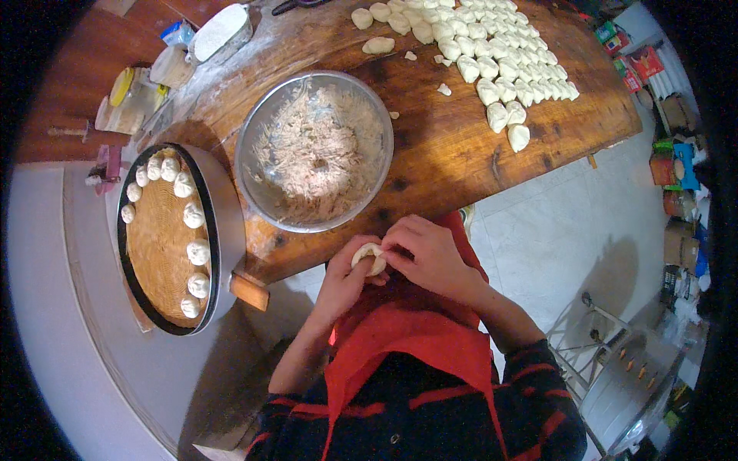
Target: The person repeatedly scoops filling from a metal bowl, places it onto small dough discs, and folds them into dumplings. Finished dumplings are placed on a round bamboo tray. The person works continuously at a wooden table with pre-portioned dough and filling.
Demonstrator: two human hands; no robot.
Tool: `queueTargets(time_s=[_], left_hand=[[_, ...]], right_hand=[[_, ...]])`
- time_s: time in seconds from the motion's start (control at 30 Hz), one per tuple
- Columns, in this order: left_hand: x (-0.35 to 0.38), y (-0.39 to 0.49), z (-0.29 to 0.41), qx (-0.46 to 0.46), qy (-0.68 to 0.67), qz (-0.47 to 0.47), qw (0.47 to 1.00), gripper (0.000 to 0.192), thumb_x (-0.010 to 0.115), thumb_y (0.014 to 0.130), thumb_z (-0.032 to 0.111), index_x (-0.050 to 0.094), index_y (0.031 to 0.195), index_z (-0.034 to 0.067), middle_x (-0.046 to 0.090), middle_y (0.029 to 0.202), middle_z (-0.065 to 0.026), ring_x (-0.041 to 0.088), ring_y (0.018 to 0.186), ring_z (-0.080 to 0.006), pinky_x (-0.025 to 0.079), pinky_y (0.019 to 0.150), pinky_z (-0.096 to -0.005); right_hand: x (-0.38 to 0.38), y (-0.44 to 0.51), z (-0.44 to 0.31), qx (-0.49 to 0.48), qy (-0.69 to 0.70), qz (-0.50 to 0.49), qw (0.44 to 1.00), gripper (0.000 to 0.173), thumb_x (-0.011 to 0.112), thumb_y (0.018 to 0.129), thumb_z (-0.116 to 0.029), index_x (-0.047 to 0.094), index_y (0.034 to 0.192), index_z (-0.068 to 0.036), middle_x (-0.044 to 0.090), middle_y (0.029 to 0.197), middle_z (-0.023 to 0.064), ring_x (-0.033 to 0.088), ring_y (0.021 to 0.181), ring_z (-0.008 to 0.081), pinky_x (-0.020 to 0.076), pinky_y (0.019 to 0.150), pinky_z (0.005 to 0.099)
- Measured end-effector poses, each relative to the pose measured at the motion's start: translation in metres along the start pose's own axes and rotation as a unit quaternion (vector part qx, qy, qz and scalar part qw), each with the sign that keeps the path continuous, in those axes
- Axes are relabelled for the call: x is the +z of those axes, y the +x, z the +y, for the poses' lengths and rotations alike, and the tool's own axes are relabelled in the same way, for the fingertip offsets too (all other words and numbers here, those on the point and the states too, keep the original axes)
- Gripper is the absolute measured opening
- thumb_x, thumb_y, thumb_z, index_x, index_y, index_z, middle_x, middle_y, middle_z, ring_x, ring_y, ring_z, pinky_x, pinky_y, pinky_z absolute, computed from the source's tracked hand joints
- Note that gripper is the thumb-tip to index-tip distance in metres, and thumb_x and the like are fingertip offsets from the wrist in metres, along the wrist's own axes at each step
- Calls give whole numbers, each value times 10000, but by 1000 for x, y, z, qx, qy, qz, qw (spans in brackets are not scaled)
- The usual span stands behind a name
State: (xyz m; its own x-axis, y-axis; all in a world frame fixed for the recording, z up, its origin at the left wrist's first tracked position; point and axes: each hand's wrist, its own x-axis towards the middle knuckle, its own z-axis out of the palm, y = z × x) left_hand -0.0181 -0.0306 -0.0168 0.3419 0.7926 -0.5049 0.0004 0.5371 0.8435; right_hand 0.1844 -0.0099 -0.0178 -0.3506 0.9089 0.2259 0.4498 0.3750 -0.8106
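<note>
My left hand [345,276] cradles a small round of dough [369,253], its thumb pressed into the middle. The fingertips of my right hand [428,252] pinch the dough's edge on the right side. Whatever lies inside the dough is hidden by the thumb. Just beyond my hands, a wide metal bowl [387,167] holds a pale minced filling [314,147] with a hollow near its centre. Left of the bowl stands a round steamer [225,230], where pleated buns [194,215] sit in an arc along the rim of its woven mat [158,248].
Rows of dough pieces [507,63] cover the far right of the wooden table [426,144]. A tub of flour [222,34] and lidded jars [124,95] stand at the far left. A wooden handle [249,291] juts past the table's front edge. A metal rack [622,374] stands at lower right.
</note>
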Motion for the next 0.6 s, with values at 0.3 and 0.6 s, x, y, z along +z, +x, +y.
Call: queueTargets(time_s=[0.3,0.6], left_hand=[[-8,-3,-5,27,204,-30,978,287,453,1005,32,564,1270,31,667,1044,-113,711,859,-196,611,747,-335],[-12,-3,-17,-34,-221,-89,971,563,451,1075,453,466,1451,35,660,1157,-96,659,1009,-202,566,831,-355]], right_hand=[[4,-8,-4,23,-32,-66,997,195,672,902,-292,702,999,-125,663,1038,70,648,998,291,583,776,436],[-9,-2,1,28,-45,-74,996,194,653,930,-321,710,996,-148,684,1054,42,662,989,269,586,789,411]])
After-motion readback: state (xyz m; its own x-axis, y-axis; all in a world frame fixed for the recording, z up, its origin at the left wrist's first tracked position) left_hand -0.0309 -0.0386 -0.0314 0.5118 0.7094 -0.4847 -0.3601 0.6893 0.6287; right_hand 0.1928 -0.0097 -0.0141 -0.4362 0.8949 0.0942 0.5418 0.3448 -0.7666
